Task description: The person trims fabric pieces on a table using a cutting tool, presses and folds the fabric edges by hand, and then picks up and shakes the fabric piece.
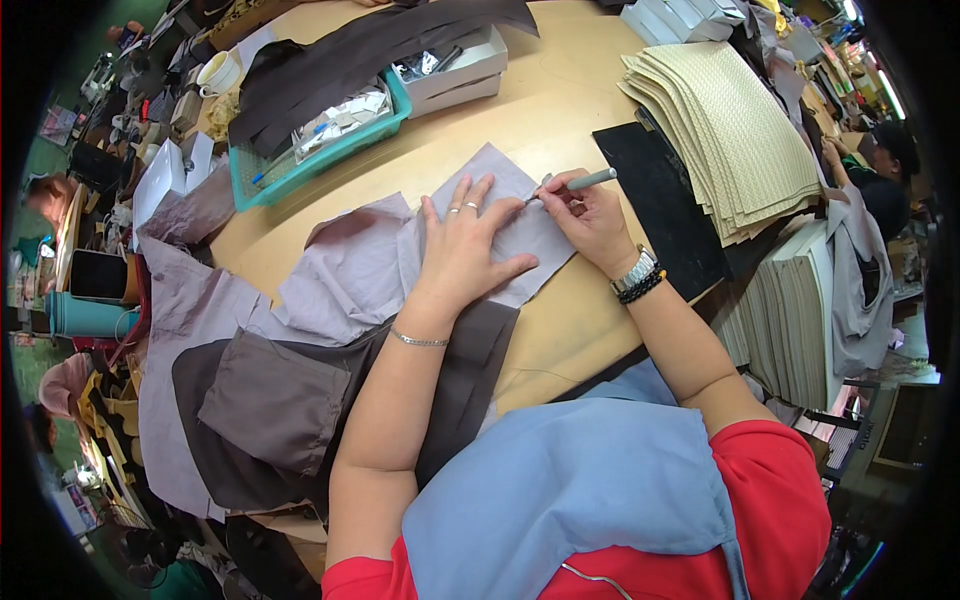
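My left hand (468, 240) lies spread on a pale lilac-grey fabric piece (540, 240), its fingers apart and holding nothing, with rings on two fingers. Closed round a grey marker pen (592, 179), my right hand (588, 222) is at the right part of that fabric, and the pen's tip end is near its upper right edge. More crumpled lilac fabric (345, 265) extends to the left of my left hand. Under my left forearm is dark brown fabric (280, 390) with a patch-like piece on it.
A teal basket (325, 150) with small white pieces and a white box (455, 90) stand at the upper left, partly under dark cloth. Right are a black sheet (665, 195), stacked cream textured sheets (735, 130) and a thick paper stack (790, 310). A person (885, 165) is far right.
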`<state>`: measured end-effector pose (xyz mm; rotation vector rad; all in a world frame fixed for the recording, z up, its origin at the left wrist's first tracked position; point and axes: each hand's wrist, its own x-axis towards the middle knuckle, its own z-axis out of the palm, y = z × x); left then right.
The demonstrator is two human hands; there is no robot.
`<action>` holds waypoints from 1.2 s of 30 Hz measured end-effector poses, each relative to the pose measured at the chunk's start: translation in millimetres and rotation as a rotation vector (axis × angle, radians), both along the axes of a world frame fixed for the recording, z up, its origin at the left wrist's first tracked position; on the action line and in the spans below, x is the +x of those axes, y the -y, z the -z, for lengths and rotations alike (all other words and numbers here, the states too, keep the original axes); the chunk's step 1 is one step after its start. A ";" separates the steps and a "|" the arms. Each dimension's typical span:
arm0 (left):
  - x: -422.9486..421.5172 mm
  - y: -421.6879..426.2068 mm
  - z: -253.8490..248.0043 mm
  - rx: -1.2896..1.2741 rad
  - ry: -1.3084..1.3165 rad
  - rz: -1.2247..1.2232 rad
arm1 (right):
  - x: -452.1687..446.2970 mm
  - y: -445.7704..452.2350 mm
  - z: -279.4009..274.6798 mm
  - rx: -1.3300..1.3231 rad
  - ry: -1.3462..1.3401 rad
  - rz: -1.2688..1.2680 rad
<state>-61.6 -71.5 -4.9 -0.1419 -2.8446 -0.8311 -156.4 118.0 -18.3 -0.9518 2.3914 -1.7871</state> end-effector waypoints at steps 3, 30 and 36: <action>0.0 -0.1 0.0 -0.005 -0.023 0.003 | -0.6 0.1 1.9 -0.002 -0.014 0.003; -0.1 -0.6 -3.1 -0.068 0.010 0.025 | -4.5 2.3 7.2 -0.038 -0.054 0.059; -0.2 -1.4 -1.2 -0.045 -0.011 0.015 | -7.4 -0.9 3.6 0.058 0.059 0.089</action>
